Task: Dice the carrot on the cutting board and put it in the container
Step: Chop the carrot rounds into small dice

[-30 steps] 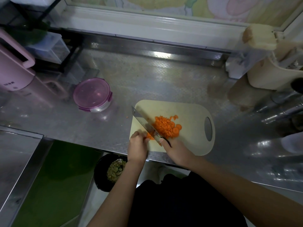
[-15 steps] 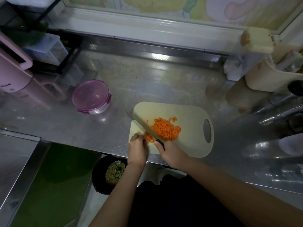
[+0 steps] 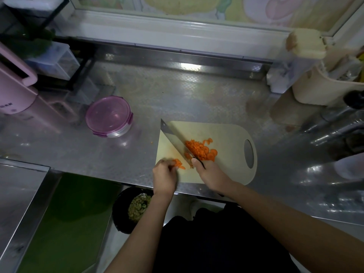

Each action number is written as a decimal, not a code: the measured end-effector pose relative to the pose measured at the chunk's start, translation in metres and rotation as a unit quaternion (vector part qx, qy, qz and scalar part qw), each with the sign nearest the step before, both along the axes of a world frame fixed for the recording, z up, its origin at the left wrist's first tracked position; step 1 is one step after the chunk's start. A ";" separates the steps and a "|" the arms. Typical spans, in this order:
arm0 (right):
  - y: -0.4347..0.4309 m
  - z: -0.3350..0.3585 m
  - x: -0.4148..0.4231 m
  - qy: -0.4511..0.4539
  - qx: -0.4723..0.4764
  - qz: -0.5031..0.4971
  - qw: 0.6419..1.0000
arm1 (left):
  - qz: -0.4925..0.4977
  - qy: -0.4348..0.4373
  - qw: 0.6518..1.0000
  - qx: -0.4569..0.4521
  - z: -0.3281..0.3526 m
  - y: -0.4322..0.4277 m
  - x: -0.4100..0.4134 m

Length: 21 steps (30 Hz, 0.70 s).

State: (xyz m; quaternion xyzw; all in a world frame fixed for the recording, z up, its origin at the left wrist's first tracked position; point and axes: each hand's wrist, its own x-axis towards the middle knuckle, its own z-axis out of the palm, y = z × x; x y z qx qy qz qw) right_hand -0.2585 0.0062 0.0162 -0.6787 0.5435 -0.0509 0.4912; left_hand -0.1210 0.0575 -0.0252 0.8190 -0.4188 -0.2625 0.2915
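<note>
A pale cutting board [image 3: 226, 174] lies on the steel counter in front of me. On it sits a pile of chopped carrot [image 3: 200, 149]. My right hand [image 3: 210, 173] grips the handle of a cleaver [image 3: 173, 137], whose blade stands tilted just left of the pile. My left hand [image 3: 165, 174] pinches a few carrot slices [image 3: 178, 163] at the board's near left corner. A round container with a purple lid [image 3: 109, 116] stands on the counter to the left of the board, lid on.
A pink appliance [image 3: 13, 91] and a clear drawer box [image 3: 53, 62] stand at the far left. A cream utensil holder [image 3: 323, 83] is at the back right. Below the counter edge sits a black bin [image 3: 134, 209] with food scraps.
The cleaver has lifted and tilted away from the pile. My left hand has drawn back slightly, and the carrot slices at its fingertips show more plainly.
</note>
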 end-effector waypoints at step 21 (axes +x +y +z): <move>0.019 -0.010 0.008 0.026 -0.026 0.041 0.998 | -0.043 -0.030 0.999 0.007 -0.002 0.010 0.003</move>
